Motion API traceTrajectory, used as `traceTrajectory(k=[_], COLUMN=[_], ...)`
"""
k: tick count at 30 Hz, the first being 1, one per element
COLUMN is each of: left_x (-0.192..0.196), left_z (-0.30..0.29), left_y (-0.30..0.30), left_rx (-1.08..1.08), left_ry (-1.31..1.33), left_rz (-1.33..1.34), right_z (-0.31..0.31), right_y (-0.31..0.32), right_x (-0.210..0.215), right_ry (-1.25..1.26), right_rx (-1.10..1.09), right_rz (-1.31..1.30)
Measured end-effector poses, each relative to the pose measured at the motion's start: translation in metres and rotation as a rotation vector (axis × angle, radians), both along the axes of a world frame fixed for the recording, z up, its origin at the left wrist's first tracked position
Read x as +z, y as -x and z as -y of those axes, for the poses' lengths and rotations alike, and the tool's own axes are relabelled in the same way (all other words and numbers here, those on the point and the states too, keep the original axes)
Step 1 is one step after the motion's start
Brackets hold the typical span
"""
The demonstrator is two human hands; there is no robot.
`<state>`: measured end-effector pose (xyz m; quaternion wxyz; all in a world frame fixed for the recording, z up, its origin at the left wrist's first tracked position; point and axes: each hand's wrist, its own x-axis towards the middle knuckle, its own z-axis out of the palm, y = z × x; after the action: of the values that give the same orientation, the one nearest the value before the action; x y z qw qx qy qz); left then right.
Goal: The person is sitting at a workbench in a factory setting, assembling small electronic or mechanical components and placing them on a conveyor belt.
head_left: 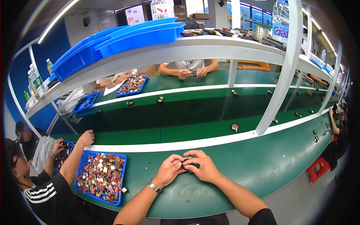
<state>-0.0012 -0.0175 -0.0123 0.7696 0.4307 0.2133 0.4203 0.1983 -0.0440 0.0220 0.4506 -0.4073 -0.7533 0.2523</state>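
Note:
My left hand (167, 173), with a metal watch on its wrist, and my right hand (204, 168) meet over the green work surface (225, 191). Between their fingertips they pinch a small black part (184, 162); the fingers cover most of it, so its exact kind is hard to make out. To the left of my left forearm lies a blue tray (124, 169) heaped with small red, yellow and white wired pieces (100, 174). One loose yellow-and-white piece (124, 190) rests beside the tray's right edge.
Beyond a white rail (176, 145), a dark green conveyor belt (187, 116) carries scattered small parts (234, 127). A white post (279, 75) and shelf with blue trays (138, 39) stand ahead. A co-worker (48, 187) sits left; others work opposite. A red stool (319, 169) stands right.

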Motion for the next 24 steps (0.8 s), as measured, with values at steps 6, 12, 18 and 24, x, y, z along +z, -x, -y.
traceTrajectory(k=[6,12,18,24], left_x=[-0.0039,-0.0017,-0.0005,0.0012], left_z=[-0.0008,0.0010,-0.0005,0.0014], left_y=[0.0015,-0.0006,0.0000,-0.0029], left_rx=[-0.024,-0.007,-0.031,0.002], left_ry=[0.027,0.022,0.020,0.029], left_rz=[0.000,-0.009,-0.060,-0.126], right_z=[-0.0014,0.0019,0.0024,0.0052], right_y=[-0.0028,0.0039,-0.0002,0.0014], right_x=[-0.0025,-0.0025,0.0025,0.0052], right_ry=[0.017,-0.145,-0.097,-0.181], right_rx=[0.029,-0.040,-0.019,-0.067], right_rz=[-0.011,0.098,0.108,0.279])
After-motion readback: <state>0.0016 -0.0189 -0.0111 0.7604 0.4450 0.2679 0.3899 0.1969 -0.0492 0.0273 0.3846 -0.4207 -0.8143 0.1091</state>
